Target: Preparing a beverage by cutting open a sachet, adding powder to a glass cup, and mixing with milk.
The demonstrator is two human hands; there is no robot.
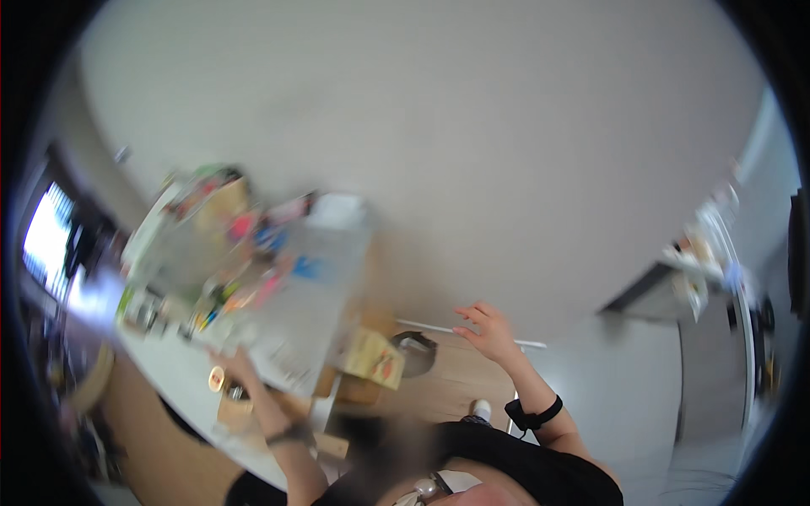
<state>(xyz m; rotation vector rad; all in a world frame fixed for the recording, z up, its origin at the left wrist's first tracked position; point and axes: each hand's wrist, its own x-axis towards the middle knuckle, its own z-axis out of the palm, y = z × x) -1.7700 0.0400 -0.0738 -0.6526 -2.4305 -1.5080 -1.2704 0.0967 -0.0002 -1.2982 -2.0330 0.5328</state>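
My left hand (237,364) reaches over the front of a cluttered white table (145,354), next to a small round container with a light lid (216,379). The view is blurred there, and whether the fingers hold anything cannot be told. Just below the hand is a light brown box (234,411) with a dark round thing by it. My right hand (487,332) is raised in the air right of the table, fingers apart and slightly bent, holding nothing. Both forearms wear black bands.
Blurred pink, blue and clear plastic things (269,240) crowd the table. Beside its right edge stand a yellow printed box (374,357) and a dark-rimmed bin (416,353) on the floor. A cabinet (712,360) with a cluttered counter stands at the right, and a plain wall rises ahead.
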